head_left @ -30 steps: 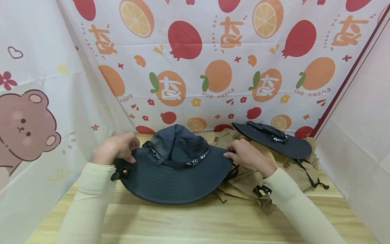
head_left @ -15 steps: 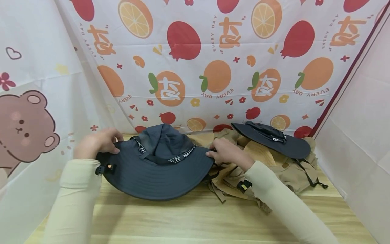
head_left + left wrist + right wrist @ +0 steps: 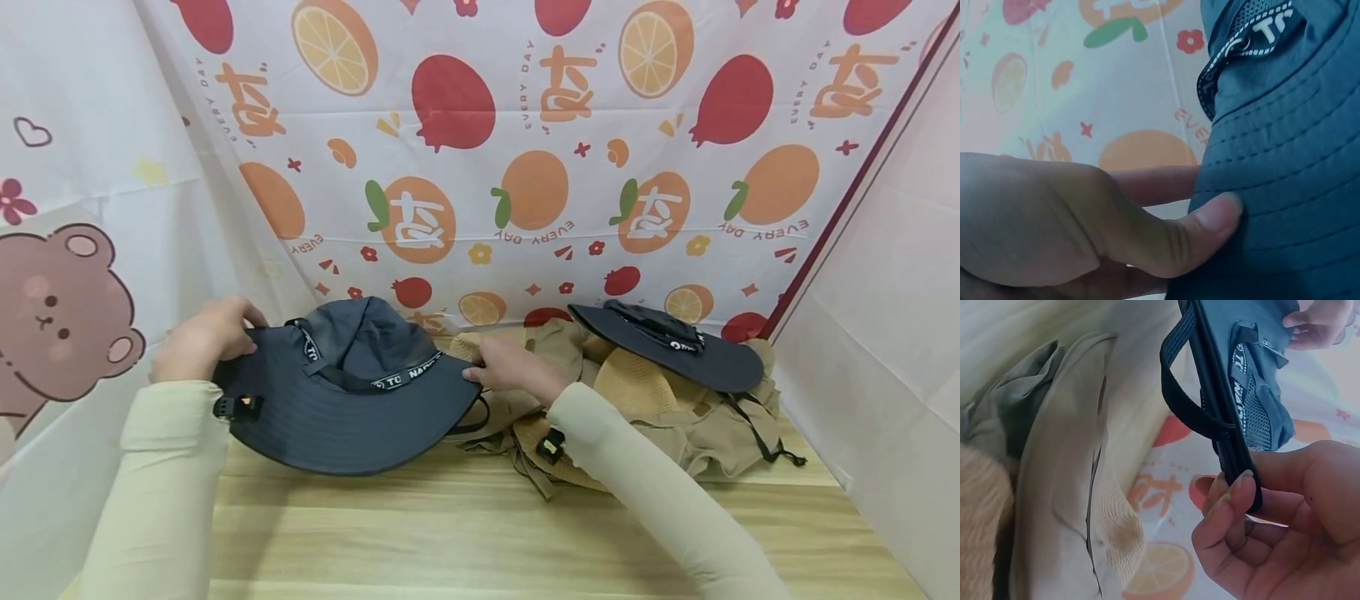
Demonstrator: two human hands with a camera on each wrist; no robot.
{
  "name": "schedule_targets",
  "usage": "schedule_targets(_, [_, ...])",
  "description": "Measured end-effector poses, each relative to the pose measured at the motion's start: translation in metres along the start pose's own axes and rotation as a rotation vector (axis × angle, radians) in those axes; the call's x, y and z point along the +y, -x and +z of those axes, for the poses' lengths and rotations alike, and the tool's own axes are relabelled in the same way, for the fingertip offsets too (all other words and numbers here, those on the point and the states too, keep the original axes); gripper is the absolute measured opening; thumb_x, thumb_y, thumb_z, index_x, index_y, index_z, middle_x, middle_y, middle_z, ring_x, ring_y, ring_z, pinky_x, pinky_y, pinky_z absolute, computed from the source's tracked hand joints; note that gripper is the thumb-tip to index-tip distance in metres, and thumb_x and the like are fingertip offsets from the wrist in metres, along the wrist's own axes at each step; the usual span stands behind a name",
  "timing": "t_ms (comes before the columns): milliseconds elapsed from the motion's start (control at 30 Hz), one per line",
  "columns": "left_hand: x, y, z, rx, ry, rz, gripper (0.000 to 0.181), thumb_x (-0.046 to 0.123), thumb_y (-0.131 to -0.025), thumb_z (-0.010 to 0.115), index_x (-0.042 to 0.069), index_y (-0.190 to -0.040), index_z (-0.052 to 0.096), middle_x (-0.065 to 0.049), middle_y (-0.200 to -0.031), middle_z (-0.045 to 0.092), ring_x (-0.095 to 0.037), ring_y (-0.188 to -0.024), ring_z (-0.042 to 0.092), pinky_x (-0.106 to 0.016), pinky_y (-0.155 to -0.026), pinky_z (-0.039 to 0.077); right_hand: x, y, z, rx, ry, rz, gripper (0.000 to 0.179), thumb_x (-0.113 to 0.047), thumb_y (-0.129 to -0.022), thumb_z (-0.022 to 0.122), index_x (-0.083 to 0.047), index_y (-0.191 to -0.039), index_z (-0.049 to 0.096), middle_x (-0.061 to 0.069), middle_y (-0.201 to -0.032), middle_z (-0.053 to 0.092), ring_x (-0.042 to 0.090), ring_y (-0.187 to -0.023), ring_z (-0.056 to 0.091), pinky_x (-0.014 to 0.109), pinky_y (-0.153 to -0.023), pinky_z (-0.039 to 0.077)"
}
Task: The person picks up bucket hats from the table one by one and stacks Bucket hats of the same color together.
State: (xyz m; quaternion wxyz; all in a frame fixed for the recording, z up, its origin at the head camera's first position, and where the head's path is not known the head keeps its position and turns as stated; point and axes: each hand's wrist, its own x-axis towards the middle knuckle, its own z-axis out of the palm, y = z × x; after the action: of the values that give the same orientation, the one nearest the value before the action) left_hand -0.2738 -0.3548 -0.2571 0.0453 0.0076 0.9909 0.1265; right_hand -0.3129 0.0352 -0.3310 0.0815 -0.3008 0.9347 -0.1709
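Observation:
A dark grey wide-brimmed sun hat (image 3: 337,417) with a lettered band round its crown is held between both hands at the left of the table. My left hand (image 3: 206,337) pinches the brim's left side; in the left wrist view the thumb lies on top of the stitched brim (image 3: 1297,206), the other fingers partly hidden behind it. The opposite brim edge is pinched by my right hand (image 3: 517,371). Seen in the right wrist view, the right hand's (image 3: 1279,519) fingertips and thumb grip that edge, and a black strap (image 3: 1179,394) loops off the brim.
To the right, tan cloth and straw hats (image 3: 637,392) lie in a loose pile, with another dark hat (image 3: 675,346) tilted on top and its cord hanging down. A fruit-print curtain (image 3: 480,192) closes off the back. The wooden tabletop (image 3: 450,533) extends in front.
Both hands have carried the grey hat leftward, away from the pile, and slightly up. More of the tan hats now shows. The grips on the brim look the same.

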Motion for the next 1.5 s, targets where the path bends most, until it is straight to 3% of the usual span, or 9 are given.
schedule_targets(100, [-0.006, 0.001, -0.001, 0.045, 0.018, -0.025, 0.039, -0.007, -0.086, 0.062, -0.013, -0.125, 0.061, -0.044, -0.118, 0.057, -0.052, -0.096, 0.060, -0.061, -0.074, 0.052, -0.004, -0.010, 0.004, 0.011, 0.001, 0.012, 0.049, -0.027, -0.103, 0.065, -0.017, -0.059, 0.046, -0.006, -0.051, 0.040, 0.009, -0.048, 0.040, 0.022, -0.052, 0.031])
schedule_targets(200, [-0.010, 0.002, -0.002, 0.093, 0.037, -0.049, 0.040, -0.006, -0.086, 0.059, -0.009, -0.126, 0.063, -0.042, -0.118, 0.057, -0.051, -0.096, 0.060, -0.057, -0.068, 0.050, -0.007, -0.019, 0.008, -0.004, -0.016, 0.027, 0.050, -0.028, -0.103, 0.065, -0.018, -0.057, 0.048, -0.006, -0.050, 0.042, 0.008, -0.047, 0.045, 0.022, -0.051, 0.034])
schedule_targets(467, [-0.017, -0.006, 0.002, 0.191, 0.086, -0.120, 0.037, -0.004, -0.087, 0.057, -0.003, -0.123, 0.066, -0.037, -0.117, 0.057, -0.050, -0.097, 0.057, -0.060, -0.075, 0.042, -0.006, -0.038, 0.021, -0.014, 0.008, -0.014, 0.056, -0.027, -0.104, 0.064, -0.017, -0.050, 0.050, -0.006, -0.045, 0.038, 0.007, -0.040, 0.037, 0.021, -0.049, 0.032])
schedule_targets(633, [-0.023, -0.017, 0.008, 0.200, 0.103, -0.140, 0.035, -0.004, -0.087, 0.059, -0.003, -0.121, 0.068, -0.036, -0.118, 0.058, -0.049, -0.097, 0.056, -0.058, -0.074, 0.041, -0.004, -0.044, 0.027, -0.029, 0.020, -0.007, 0.053, -0.027, -0.104, 0.064, -0.012, -0.053, 0.059, -0.007, -0.043, 0.038, 0.007, -0.039, 0.034, 0.021, -0.048, 0.030])
schedule_targets(767, [-0.031, -0.026, 0.017, 0.188, 0.121, -0.159, 0.035, -0.004, -0.087, 0.060, -0.004, -0.121, 0.068, -0.038, -0.121, 0.057, -0.050, -0.099, 0.053, -0.062, -0.077, 0.040, -0.004, -0.047, 0.032, -0.057, -0.023, 0.042, 0.043, -0.024, -0.105, 0.062, -0.010, -0.065, 0.067, -0.002, -0.049, 0.052, 0.008, -0.043, 0.044, 0.021, -0.050, 0.036])
schedule_targets(1033, [-0.041, -0.043, 0.038, 0.185, 0.102, -0.172, 0.031, -0.005, -0.086, 0.059, -0.004, -0.115, 0.071, -0.039, -0.121, 0.057, -0.050, -0.099, 0.054, -0.064, -0.075, 0.041, -0.004, -0.054, 0.046, -0.034, -0.071, 0.091, 0.049, -0.017, -0.102, 0.067, -0.014, -0.056, 0.050, 0.015, -0.066, 0.072, 0.025, -0.066, 0.076, 0.019, -0.047, 0.043])
schedule_targets(1200, [-0.047, -0.052, 0.049, 0.232, 0.052, -0.116, 0.028, -0.004, -0.084, 0.059, -0.005, -0.108, 0.072, -0.038, -0.113, 0.062, -0.049, -0.097, 0.058, -0.062, -0.077, 0.041, -0.003, -0.058, 0.053, 0.009, -0.129, 0.103, 0.049, -0.014, -0.100, 0.068, -0.012, -0.054, 0.053, 0.016, -0.066, 0.074, 0.024, -0.063, 0.076, 0.020, -0.046, 0.050])
schedule_targets(1300, [-0.052, -0.055, 0.052, 0.224, 0.043, -0.124, 0.028, -0.002, -0.085, 0.058, -0.005, -0.109, 0.071, -0.038, -0.114, 0.062, -0.050, -0.099, 0.058, -0.063, -0.076, 0.043, -0.003, -0.062, 0.056, 0.023, -0.129, 0.110, 0.046, -0.014, -0.100, 0.068, -0.009, -0.056, 0.059, 0.015, -0.067, 0.075, 0.022, -0.062, 0.076, 0.020, -0.047, 0.051])
schedule_targets(1500, [-0.058, -0.060, 0.058, 0.212, 0.037, -0.151, 0.027, -0.002, -0.088, 0.057, -0.006, -0.112, 0.069, -0.040, -0.117, 0.059, -0.052, -0.099, 0.059, -0.060, -0.072, 0.045, -0.005, -0.068, 0.059, 0.031, -0.161, 0.140, 0.026, -0.011, -0.100, 0.068, -0.003, -0.077, 0.077, 0.013, -0.070, 0.077, 0.020, -0.062, 0.077, 0.022, -0.049, 0.055])
